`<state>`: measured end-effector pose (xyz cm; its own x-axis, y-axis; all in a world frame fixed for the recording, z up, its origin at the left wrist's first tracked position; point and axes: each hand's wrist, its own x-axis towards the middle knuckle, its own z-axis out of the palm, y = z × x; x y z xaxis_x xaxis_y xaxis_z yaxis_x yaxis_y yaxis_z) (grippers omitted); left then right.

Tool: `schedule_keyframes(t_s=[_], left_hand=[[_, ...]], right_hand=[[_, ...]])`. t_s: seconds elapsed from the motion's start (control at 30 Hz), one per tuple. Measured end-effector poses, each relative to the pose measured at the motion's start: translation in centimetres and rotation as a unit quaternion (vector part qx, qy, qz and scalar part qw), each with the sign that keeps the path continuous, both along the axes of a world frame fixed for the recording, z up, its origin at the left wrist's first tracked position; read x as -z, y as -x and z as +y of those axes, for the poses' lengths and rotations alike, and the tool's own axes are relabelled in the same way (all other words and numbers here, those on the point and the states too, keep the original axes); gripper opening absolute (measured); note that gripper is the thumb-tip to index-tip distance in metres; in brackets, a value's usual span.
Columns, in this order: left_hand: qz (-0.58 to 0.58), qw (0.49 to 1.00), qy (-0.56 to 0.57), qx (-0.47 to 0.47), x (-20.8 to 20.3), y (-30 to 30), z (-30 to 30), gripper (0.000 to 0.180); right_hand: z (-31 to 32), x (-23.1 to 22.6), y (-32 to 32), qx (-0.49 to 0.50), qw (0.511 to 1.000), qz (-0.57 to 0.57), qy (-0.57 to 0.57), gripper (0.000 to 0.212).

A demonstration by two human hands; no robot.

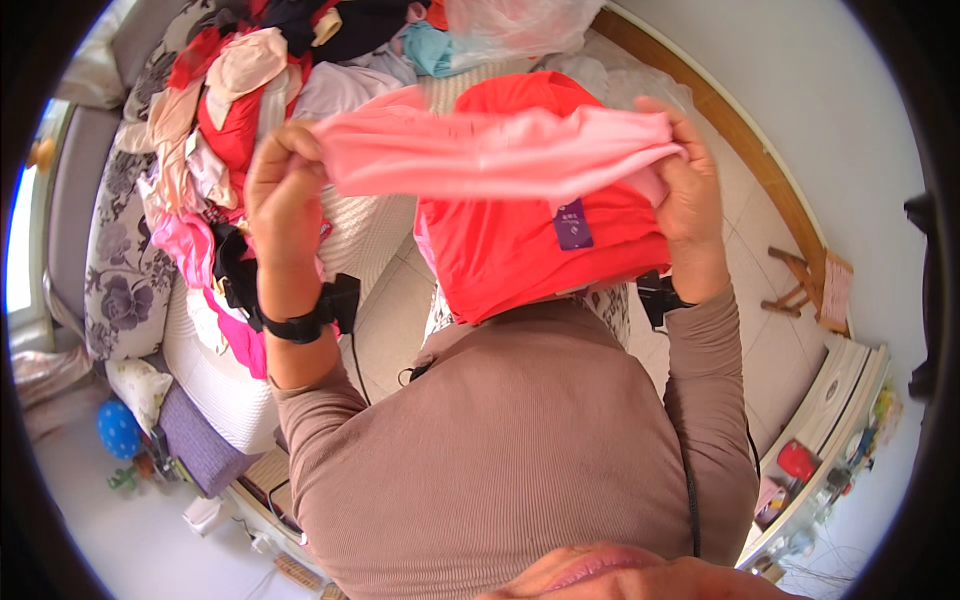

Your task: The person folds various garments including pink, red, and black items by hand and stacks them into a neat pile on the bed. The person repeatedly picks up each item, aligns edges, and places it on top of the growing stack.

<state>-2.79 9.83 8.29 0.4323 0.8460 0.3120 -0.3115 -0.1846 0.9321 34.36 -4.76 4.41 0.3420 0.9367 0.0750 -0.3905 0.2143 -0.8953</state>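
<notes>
A pink piece of clothing (480, 155) is stretched sideways in the air between my two hands, slightly blurred. My left hand (283, 175) pinches its left end, and my right hand (688, 175) grips its right end with the fingers wrapped round the cloth. Below it, a bright red garment (500, 250) with a purple tag (573, 225) lies over my lap. The pink cloth covers part of the red one. What exact kind of garment the pink piece is, I cannot make out.
A heap of mixed clothes (230, 110) covers the sofa (190, 360) on the left. Clear plastic bags (520, 25) lie at the far side. On the right are a small folding wooden stool (800, 285) and a low white cabinet (830, 400) with small items on it.
</notes>
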Motion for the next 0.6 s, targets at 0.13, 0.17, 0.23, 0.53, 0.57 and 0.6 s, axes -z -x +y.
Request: schedule_keyframes(t_s=[0.13,0.17,0.23,0.53,0.57,0.6], left_hand=[[0.25,0.964,-0.092,-0.002,7.5,-1.4,-1.0,0.024],[0.36,0.922,-0.14,-0.024,8.8,-2.0,-1.6,0.024],[0.482,0.837,-0.246,-0.082,10.4,-3.0,-2.7,0.024],[0.347,0.887,-0.304,-0.022,6.8,-9.5,-0.7,0.041],[0.36,0.88,-0.311,0.007,6.3,-11.1,-0.3,0.046],[0.363,0.872,-0.326,0.036,5.9,-12.8,-0.1,0.052]], right_hand=[[-3.2,-0.7,-1.9,0.044,0.963,-0.265,-0.028,0.068],[-3.9,-0.2,-1.9,0.035,0.934,-0.354,-0.035,0.074],[-5.3,1.3,-1.5,-0.007,0.869,-0.495,-0.013,0.083],[-9.6,5.3,0.3,-0.062,0.892,-0.446,0.038,0.057],[-9.5,5.0,0.2,-0.06,0.905,-0.42,0.017,0.054],[-9.2,4.7,0.2,-0.059,0.915,-0.399,0.003,0.052]])
